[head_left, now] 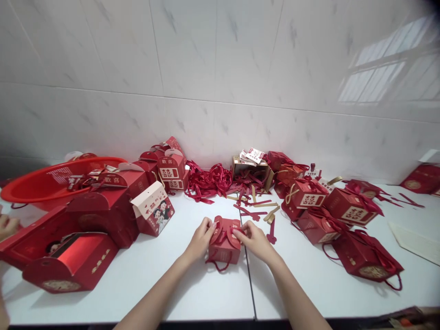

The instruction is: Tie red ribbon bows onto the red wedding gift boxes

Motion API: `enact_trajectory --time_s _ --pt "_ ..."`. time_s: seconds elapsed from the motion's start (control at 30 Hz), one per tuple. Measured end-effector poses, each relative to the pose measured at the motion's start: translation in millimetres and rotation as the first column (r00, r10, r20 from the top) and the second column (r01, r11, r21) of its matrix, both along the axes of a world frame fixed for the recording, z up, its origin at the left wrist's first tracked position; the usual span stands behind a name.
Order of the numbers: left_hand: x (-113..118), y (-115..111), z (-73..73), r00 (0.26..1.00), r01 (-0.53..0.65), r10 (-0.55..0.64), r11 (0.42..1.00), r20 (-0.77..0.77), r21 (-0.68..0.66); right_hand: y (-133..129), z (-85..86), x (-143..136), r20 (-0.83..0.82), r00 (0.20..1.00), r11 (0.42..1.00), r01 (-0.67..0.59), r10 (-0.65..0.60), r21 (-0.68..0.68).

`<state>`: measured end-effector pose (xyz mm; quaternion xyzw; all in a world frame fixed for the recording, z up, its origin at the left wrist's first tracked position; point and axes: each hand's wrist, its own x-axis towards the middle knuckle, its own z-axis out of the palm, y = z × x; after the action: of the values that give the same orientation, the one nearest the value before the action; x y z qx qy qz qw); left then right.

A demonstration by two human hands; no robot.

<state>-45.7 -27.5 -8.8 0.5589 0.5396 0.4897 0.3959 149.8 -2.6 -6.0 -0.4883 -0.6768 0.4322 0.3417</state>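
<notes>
A small red gift box (225, 253) stands on the white table in front of me, with a dark red cord handle (220, 266) hanging down its near side. Its rounded top flaps curve inward, and a red ribbon lies between them. My left hand (203, 237) grips the left flap, thumb on top and fingers behind. On the other side, my right hand (255, 238) pinches the right flap in the same way. The undersides of the fingers are partly hidden by the box. Just right of my right hand lies a flat dark red strip (272, 233).
Red boxes (75, 268) and a red plastic basket (30, 181) stand at left, beside another person's hand (8, 227). Behind are a ribbon pile (210, 181), loose strips (254, 204) and an open carton (268, 174) topped with cards (252, 156). Ribbon-tied boxes (367, 256) crowd the right.
</notes>
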Motion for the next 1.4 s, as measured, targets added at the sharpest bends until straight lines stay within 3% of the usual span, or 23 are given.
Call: enact_trajectory --time_s 0.1,0.17,0.37,0.57,0.67,0.87,1.1,1.23,1.33,1.4 --pt "-12 -16 3.0 0.998 0.064 -0.063 0.993 0.013 -0.097 -7 1.0 17 -0.16 0.978 0.974 -0.161 0.136 -0.159" --pt "-24 -21 5.8 0.997 0.077 -0.075 0.987 0.024 -0.144 -8 3.5 31 -0.234 0.959 0.955 -0.212 0.162 -0.207" --pt "-55 -21 24.1 0.998 0.057 -0.053 0.986 0.029 -0.154 -2 17.4 61 -0.206 0.975 0.985 -0.107 0.077 -0.137" --pt "-60 -16 40.5 0.999 0.046 -0.049 0.989 -0.018 -0.138 -1 31.3 71 -0.011 0.997 0.997 -0.072 0.072 -0.031" --pt "-55 -13 31.5 0.997 0.029 -0.04 0.984 -0.061 -0.173 2 20.1 68 0.055 0.997 0.999 -0.044 0.044 0.002" --pt "-42 -15 4.3 0.995 0.02 -0.043 0.972 -0.093 -0.236 -1 -21.0 60 0.02 0.999 0.997 -0.04 0.041 -0.065" --pt "-40 -23 1.2 0.994 -0.001 -0.022 0.98 -0.111 -0.2 -3 -22.9 69 -0.03 0.999 0.999 0.011 -0.013 -0.053" --pt "-33 -26 -6.1 0.975 -0.178 0.17 0.983 -0.145 -0.041 -3 -25.1 64 -0.029 0.989 0.988 0.149 -0.148 0.039" --pt "-30 -39 -7.7 0.913 -0.359 0.371 0.928 -0.168 0.098 -13 -26.5 61 -0.064 0.958 0.951 0.284 -0.278 0.122" --pt "-29 -51 -8.3 0.892 -0.374 0.392 0.919 -0.226 0.123 -24 -27.0 57 -0.072 0.957 0.948 0.288 -0.281 0.133"
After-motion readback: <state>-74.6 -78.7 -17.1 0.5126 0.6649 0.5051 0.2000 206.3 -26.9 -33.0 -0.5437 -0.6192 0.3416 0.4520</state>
